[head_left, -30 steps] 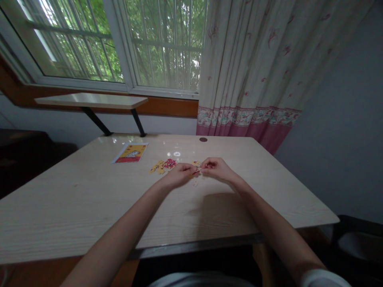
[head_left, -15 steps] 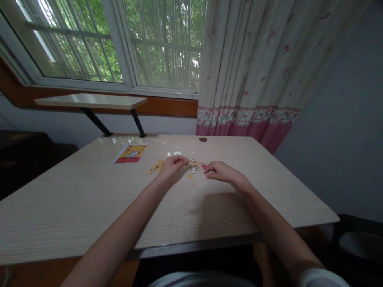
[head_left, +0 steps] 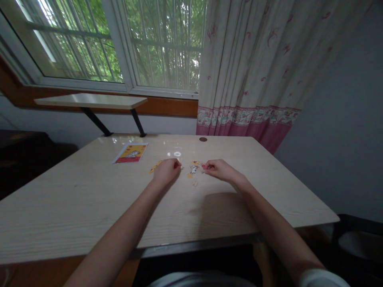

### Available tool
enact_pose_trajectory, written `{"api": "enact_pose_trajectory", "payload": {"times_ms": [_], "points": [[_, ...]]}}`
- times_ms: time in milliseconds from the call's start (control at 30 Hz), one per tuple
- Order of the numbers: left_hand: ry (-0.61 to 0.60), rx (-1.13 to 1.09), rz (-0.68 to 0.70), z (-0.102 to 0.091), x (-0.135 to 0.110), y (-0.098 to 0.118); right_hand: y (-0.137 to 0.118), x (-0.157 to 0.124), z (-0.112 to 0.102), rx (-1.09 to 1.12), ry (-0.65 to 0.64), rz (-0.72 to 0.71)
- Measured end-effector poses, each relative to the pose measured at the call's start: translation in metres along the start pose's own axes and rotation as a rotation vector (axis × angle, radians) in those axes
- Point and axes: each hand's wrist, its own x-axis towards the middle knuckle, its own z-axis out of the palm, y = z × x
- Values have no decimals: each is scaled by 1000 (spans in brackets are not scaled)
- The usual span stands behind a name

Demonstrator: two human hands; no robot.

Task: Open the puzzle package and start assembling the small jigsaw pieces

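Small jigsaw pieces [head_left: 193, 169] in yellow, red and white lie scattered near the middle of a pale wooden table [head_left: 89, 207]. My left hand [head_left: 166, 170] rests on the table over the left part of the pile, fingers curled, and a yellow piece [head_left: 154, 166] pokes out beside it. My right hand [head_left: 217, 169] lies just right of the pieces, its fingertips pinched on a small red piece [head_left: 204, 166].
A yellow and red picture card [head_left: 131, 153] lies at the back left of the table. A round cable hole [head_left: 203, 139] sits near the far edge. Behind are a window, a wall shelf [head_left: 89, 100] and a flowered curtain [head_left: 254, 71].
My hands, joined together a second ago, have parted. The left hand moved left onto the pile, hiding the red pieces there. The right hand stayed near the loose pieces.
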Motion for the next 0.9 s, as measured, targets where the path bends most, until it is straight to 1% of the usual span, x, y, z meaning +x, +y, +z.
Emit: {"api": "enact_pose_trajectory", "payload": {"times_ms": [67,100,167,300,367,467,533,600,667,733,800,833,900], "points": [[26,64,32,-1,-1,0,-2,0,1,3,53,-18],[30,42,55,-1,-1,2,-4,1,2,-1,80,-31],[-16,-114,93,2,-1,6,-9,2,4,-20,131,-60],[-222,-549,105,9,-2,20,-21,3,14,-89,238,-155],[-275,-651,109,9,-4,27,-25,4,18,-115,288,-206],[-274,-709,65,4,-6,32,-28,4,23,-131,310,-238],[-272,-728,28,-2,-5,32,-29,3,24,-124,296,-235],[-264,-722,8,-9,-3,27,-30,3,25,-93,265,-202],[-212,-678,-3,-18,1,16,-31,2,25,-69,181,-166],[-147,-584,-33,-27,6,1,-31,2,26,-73,58,-164],[-89,-436,-102,-36,11,-16,-30,2,28,-101,-52,-193],[-86,-360,-140,-39,12,-24,-30,3,29,-113,-87,-206],[-116,-256,-194,-42,15,-36,-28,4,30,-126,-128,-221]]}}
